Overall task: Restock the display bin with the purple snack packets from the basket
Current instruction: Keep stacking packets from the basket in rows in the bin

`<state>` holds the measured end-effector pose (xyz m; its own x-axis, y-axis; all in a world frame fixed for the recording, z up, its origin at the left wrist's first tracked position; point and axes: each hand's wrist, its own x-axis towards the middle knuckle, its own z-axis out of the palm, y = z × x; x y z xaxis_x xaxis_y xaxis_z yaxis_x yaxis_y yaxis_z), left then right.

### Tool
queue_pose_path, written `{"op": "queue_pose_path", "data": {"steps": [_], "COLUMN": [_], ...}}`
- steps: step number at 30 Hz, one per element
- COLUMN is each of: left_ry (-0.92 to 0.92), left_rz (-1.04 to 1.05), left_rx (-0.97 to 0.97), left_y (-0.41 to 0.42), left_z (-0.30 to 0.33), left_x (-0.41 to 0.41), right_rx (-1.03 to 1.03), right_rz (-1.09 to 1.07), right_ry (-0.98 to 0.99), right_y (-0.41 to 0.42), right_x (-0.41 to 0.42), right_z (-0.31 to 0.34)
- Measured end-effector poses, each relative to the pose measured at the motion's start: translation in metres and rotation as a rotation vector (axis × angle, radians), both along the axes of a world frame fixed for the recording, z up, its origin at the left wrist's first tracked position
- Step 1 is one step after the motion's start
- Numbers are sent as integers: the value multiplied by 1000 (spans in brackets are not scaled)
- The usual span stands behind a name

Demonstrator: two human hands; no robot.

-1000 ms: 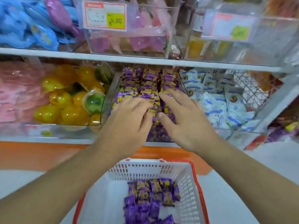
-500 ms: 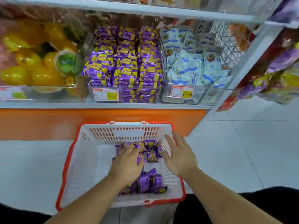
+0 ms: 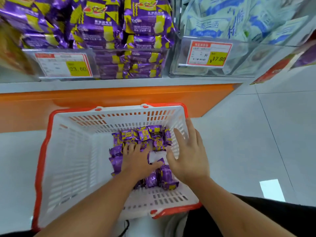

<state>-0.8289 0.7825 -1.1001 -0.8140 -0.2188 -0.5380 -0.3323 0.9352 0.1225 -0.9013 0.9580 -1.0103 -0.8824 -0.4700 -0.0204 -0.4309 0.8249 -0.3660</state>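
Note:
A white basket with a red rim (image 3: 71,168) stands on the floor below the shelf. Several purple snack packets (image 3: 143,135) lie in its right half. My left hand (image 3: 138,161) rests palm down on the packets, fingers curled over them. My right hand (image 3: 189,156) hovers just right of the pile near the basket's right wall, fingers spread, holding nothing. Above, the clear display bin (image 3: 130,62) is stacked high with purple packets (image 3: 102,23) and carries a price tag reading 23.60.
A second clear bin (image 3: 239,60) of white and blue packets sits to the right, tagged 17.80. An orange shelf base (image 3: 102,98) runs below the bins. Pale tiled floor (image 3: 256,134) spreads to the right. Dark clothing shows at the bottom right.
Both hands came down from the display bin into the basket. The view has dropped and moved closer to the basket, and my left hand has settled onto the packets.

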Motion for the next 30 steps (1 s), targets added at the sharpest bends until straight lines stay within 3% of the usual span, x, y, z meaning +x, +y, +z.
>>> {"op": "queue_pose_path", "data": {"steps": [9, 15, 20, 26, 28, 30], "left_ry": [24, 155, 309, 552, 678, 790], "left_rz": [-14, 96, 264, 185, 138, 59], "left_rx": [-85, 95, 435, 551, 563, 558], "left_y": [5, -5, -20, -58, -67, -73], "left_z": [-21, -13, 45, 161, 208, 256], "left_x": [-5, 6, 5, -13, -18, -18], "right_rx": [73, 70, 82, 102, -119, -498], "right_rz": [1, 7, -1, -111, -161, -213], "right_ry": [19, 42, 10, -78, -296, -744], "right_y": [-1, -1, 0, -29, -50, -69], "right_x": [0, 1, 1, -8, -19, -27], "right_z": [-1, 0, 5, 54, 99, 155]}}
